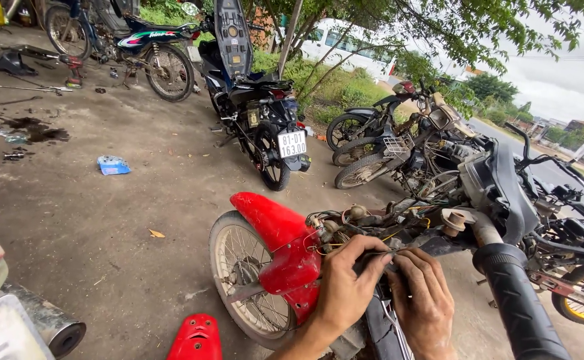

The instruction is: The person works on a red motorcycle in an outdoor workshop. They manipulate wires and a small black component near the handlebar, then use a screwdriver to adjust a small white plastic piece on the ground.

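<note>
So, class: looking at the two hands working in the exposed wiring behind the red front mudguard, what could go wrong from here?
1. The left hand and right hand are bare and pinch among loose wires; a sharp edge or live lead might nick or shock them.
2. The black handlebar grip juts beside the right hand; a swing could knock it.
3. The red panel on the ground could be stepped on.

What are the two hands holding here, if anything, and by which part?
Both the left hand and right hand pinch thin wiring at the stripped motorcycle's headstock, fingertips meeting on the strands; the exact part gripped is too small to tell.
</note>
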